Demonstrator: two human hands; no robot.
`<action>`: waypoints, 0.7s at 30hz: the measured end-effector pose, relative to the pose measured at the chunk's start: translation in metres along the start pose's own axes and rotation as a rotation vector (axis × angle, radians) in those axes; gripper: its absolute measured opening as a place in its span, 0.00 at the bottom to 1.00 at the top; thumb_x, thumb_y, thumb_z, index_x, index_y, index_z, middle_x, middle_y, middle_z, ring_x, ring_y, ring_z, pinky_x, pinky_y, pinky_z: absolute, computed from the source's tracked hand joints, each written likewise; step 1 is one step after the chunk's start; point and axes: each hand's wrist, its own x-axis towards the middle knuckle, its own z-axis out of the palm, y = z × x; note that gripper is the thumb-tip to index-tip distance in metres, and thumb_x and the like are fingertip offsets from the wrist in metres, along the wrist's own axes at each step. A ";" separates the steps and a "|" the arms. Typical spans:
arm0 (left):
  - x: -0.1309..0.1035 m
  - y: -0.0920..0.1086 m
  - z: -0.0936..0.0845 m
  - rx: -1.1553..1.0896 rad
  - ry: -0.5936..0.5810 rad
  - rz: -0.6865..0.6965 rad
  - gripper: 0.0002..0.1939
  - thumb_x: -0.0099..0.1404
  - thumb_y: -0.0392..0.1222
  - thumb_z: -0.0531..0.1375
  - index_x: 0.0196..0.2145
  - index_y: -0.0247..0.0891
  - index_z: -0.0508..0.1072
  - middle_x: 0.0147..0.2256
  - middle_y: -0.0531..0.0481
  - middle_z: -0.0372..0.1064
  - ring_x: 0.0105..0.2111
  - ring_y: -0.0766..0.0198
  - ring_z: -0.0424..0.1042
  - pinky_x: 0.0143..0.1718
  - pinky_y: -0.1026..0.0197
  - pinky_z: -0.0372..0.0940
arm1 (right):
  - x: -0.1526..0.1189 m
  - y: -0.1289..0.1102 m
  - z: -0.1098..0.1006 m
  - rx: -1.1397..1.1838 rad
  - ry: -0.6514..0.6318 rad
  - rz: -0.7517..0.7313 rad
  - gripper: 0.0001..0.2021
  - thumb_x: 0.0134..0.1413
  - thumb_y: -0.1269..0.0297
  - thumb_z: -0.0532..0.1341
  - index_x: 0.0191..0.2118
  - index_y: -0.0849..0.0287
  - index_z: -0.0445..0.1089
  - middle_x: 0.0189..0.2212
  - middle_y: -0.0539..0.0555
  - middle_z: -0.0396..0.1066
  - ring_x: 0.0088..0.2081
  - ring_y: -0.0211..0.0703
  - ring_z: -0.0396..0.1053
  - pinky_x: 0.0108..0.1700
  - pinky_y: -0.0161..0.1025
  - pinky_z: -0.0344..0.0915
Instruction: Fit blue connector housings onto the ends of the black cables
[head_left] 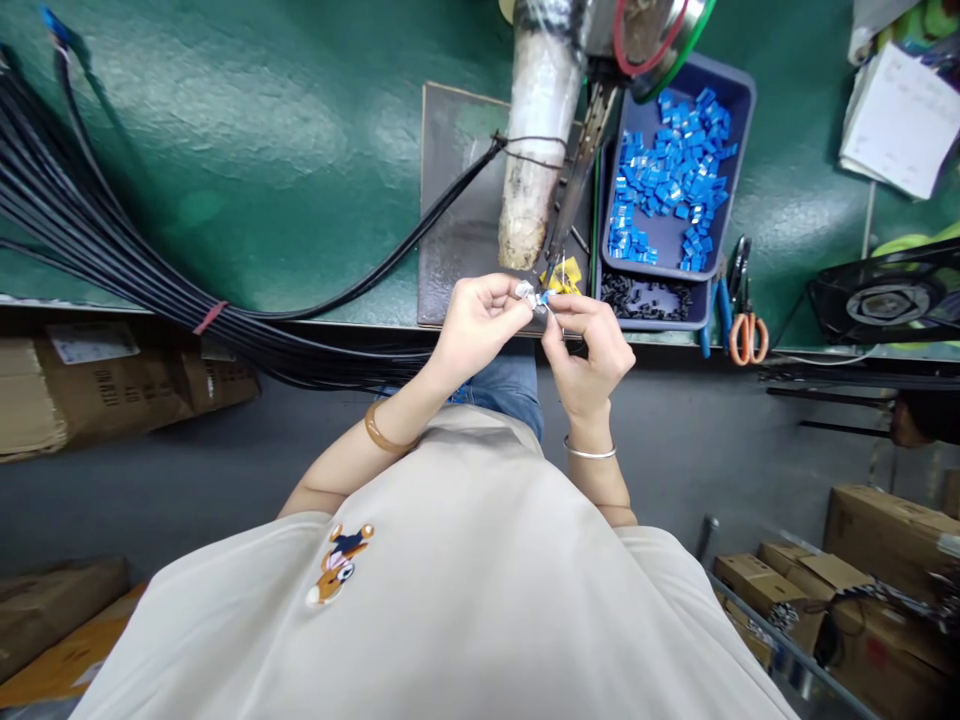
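Note:
My left hand (480, 325) is closed in a pinch on a small whitish piece (526, 292) whose kind I cannot make out. Facing it, my right hand (592, 345) pinches a small blue piece (544, 298), which looks like those in the bin. Both pieces meet or nearly meet between my fingertips, at the table's front edge. Just behind the fingers lies a yellow scrap (566, 275). The undersides of both pieces are hidden by my fingers.
A wrapped post (529, 150) and a metal arm stand right behind my hands. To the right are a bin of blue parts (667, 180), black parts (649, 298), orange-handled scissors (748, 338) and a fan (870, 300). A bundle of black cables (150, 255) droops over the left edge.

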 end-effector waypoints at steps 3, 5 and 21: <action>0.001 -0.001 0.000 0.032 0.013 0.022 0.05 0.52 0.31 0.65 0.22 0.33 0.72 0.19 0.58 0.62 0.19 0.78 0.58 0.20 0.74 0.56 | 0.001 -0.001 0.000 -0.014 0.000 0.003 0.07 0.56 0.75 0.62 0.34 0.55 0.68 0.37 0.50 0.77 0.40 0.38 0.76 0.43 0.37 0.73; 0.001 -0.002 0.000 0.033 0.008 0.029 0.05 0.52 0.32 0.66 0.22 0.33 0.72 0.19 0.58 0.61 0.19 0.78 0.57 0.20 0.74 0.56 | 0.002 -0.001 0.000 -0.016 0.004 0.006 0.07 0.56 0.75 0.62 0.34 0.55 0.68 0.37 0.50 0.77 0.40 0.38 0.76 0.43 0.38 0.73; 0.003 -0.003 0.002 0.072 0.015 0.121 0.12 0.56 0.41 0.69 0.24 0.34 0.71 0.20 0.57 0.60 0.19 0.77 0.57 0.21 0.73 0.57 | 0.006 -0.002 0.000 0.006 -0.005 0.042 0.05 0.57 0.74 0.62 0.33 0.56 0.69 0.39 0.51 0.76 0.41 0.38 0.75 0.44 0.38 0.74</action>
